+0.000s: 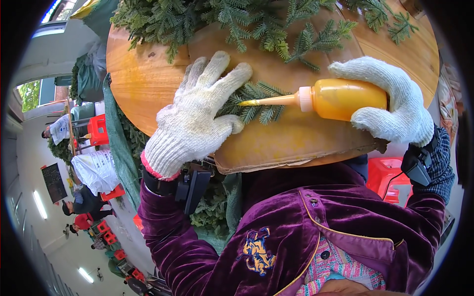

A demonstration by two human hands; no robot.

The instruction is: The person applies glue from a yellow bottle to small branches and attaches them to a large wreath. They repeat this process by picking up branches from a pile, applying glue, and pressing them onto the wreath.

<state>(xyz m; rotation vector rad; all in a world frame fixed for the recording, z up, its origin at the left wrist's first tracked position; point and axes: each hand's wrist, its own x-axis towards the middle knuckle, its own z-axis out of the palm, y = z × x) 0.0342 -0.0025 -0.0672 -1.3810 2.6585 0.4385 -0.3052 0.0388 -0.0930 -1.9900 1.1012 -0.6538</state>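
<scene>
White-gloved left hand (195, 116) lies flat, fingers spread, pinning a green artificial pine sprig (259, 103) to the brown cardboard sheet (296, 138); the gloved right hand (395, 101), fingers wrapped, grips an orange squeeze bottle (340, 98). Best squeezed gently, nozzle at the stem

One orange squeeze bottle (340, 98), two white gloves (190, 123), one cardboard sheet (296, 143)
</scene>
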